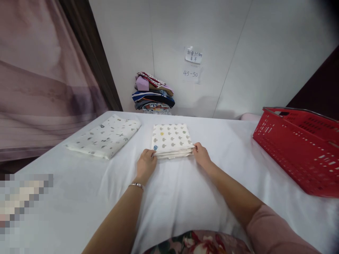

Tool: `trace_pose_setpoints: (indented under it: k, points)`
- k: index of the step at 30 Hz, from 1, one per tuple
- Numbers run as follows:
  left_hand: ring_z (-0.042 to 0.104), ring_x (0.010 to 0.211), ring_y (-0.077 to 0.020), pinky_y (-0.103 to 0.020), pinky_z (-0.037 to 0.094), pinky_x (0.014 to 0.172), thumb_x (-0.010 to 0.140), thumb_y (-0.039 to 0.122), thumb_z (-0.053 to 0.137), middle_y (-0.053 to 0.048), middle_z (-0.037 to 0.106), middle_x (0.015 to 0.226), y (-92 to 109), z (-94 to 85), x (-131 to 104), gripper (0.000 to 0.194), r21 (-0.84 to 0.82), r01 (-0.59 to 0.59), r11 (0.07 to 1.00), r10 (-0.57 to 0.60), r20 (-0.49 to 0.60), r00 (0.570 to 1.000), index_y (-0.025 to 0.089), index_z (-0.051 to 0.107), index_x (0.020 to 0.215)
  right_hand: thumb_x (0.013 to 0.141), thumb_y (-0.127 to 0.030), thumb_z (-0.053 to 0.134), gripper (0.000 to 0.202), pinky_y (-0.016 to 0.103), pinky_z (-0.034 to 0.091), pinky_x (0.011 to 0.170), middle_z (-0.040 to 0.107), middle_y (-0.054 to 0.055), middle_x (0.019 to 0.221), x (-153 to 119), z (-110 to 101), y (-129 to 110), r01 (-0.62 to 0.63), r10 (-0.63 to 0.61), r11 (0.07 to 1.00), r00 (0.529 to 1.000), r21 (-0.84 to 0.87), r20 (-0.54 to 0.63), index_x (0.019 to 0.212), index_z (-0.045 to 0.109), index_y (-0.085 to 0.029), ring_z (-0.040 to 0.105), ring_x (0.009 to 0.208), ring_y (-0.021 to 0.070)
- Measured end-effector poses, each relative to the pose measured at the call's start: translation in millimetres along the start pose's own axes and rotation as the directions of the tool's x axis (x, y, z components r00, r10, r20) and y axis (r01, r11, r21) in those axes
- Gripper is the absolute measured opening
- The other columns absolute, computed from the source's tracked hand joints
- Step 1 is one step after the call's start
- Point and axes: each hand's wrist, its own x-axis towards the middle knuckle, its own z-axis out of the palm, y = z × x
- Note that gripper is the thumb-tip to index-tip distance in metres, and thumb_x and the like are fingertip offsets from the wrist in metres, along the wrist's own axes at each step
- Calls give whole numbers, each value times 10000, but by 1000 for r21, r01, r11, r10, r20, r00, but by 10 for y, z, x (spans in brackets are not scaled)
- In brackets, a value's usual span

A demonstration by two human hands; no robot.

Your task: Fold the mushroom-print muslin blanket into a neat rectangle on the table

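Observation:
A white cloth [172,137] with grey mushroom-like prints lies folded into a thick, layered square on the white-covered table. My left hand [147,163] pinches its near left corner, thumb and fingers closed on the edge. At the near right corner, my right hand [201,153] grips the cloth the same way. The folded layers show along the near edge between both hands. To the left rests a second folded white cloth [108,135] with a grey and dark leafy print, touched by neither hand.
On the right stands a red perforated basket [296,148]. Beyond the table's far edge is a stack of folded fabrics [153,93] against the wall. Handwritten paper notes [193,56] hang above. A pinkish curtain [47,77] borders the left side. A pixelated patch covers the lower left.

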Motion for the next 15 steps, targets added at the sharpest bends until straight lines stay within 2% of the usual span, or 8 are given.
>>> trace_pose_setpoints:
  k: [4, 9, 11, 15]
  points:
    - [583, 879, -161, -266, 461, 763, 764, 165, 465, -13, 590, 986, 11, -3, -1, 229, -3, 9, 1000, -9, -4, 1000, 219, 614, 930, 773, -223, 426, 193, 238, 353, 588, 585, -15, 697, 22, 32, 22, -37, 38, 987, 999, 159, -2, 898, 573, -217, 504, 627, 136]
    - [582, 877, -162, -267, 462, 746, 774, 174, 459, -20, 592, 987, 8, -8, -4, 229, -12, 14, 1000, -14, 6, 1000, 220, 614, 936, 715, -306, 494, 252, 242, 399, 585, 603, -14, 697, 14, 20, 9, -59, 44, 904, 998, 423, 46, 890, 643, -202, 522, 625, 139]
    - [582, 879, -164, -270, 461, 745, 775, 177, 461, -20, 591, 993, 5, -9, -5, 229, -12, 10, 1000, -10, 4, 1000, 221, 613, 941, 706, -307, 492, 250, 246, 404, 579, 613, -8, 692, 3, 18, 9, -49, 33, 883, 999, 466, 42, 858, 654, -193, 521, 616, 142]
    - [584, 850, -164, -277, 464, 742, 771, 179, 471, -22, 592, 991, 8, -16, -6, 222, -7, 21, 1000, -21, 11, 1000, 222, 614, 935, 695, -305, 493, 216, 253, 404, 597, 620, -7, 680, -16, 36, 21, -40, 54, 895, 998, 445, -20, 789, 648, -187, 518, 623, 146]
